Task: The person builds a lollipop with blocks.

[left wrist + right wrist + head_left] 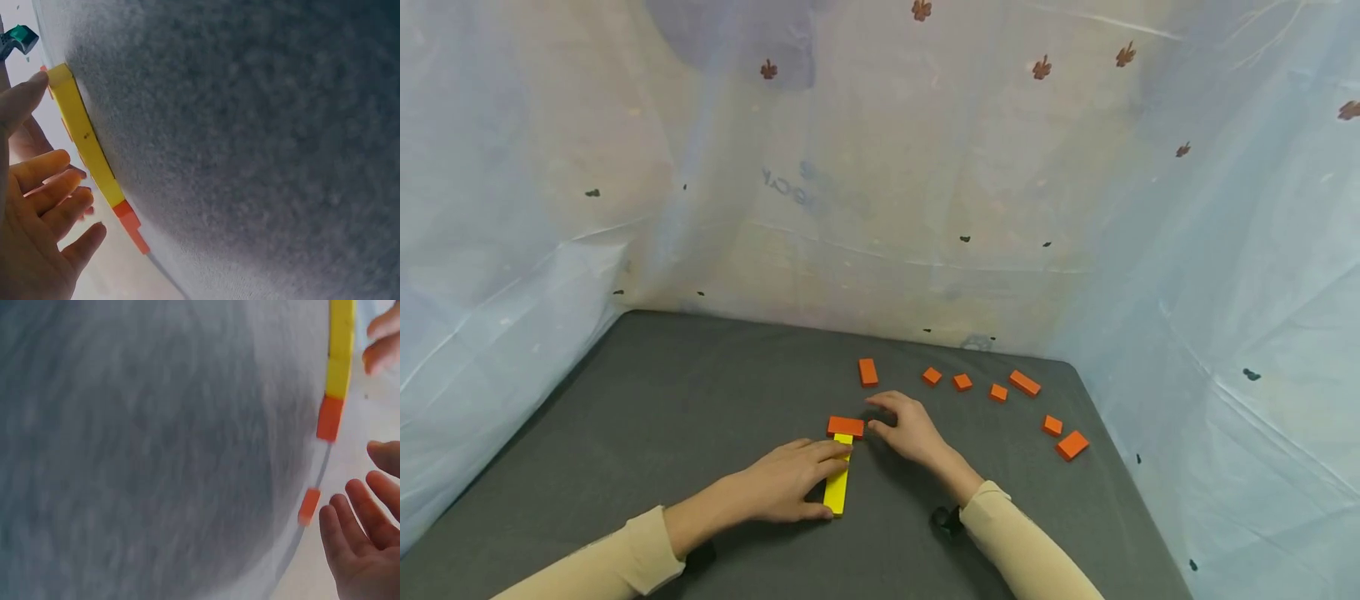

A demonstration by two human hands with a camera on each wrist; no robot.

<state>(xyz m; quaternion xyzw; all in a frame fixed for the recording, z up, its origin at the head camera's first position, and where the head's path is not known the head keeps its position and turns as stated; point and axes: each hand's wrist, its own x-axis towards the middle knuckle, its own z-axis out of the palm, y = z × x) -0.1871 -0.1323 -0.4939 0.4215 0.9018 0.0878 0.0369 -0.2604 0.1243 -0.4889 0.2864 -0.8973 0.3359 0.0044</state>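
A long yellow block (836, 495) lies on the dark table, its far end against an orange block (846, 427) set crosswise. My left hand (790, 479) reaches over the yellow block from the left, fingers extended above it. In the left wrist view the thumb of that hand (37, 225) touches one end of the yellow block (87, 137). Just right of the orange block is my right hand (912, 429), thumb and fingers apart, holding nothing. Whether its thumb touches the orange block cannot be made out.
Behind the hands lies another orange block (868, 372). Several smaller orange pieces (962, 382) are scattered along the back right, with a larger orange block (1072, 445) near the right edge. Pale plastic sheeting (880, 208) hangs around the table (700, 392).
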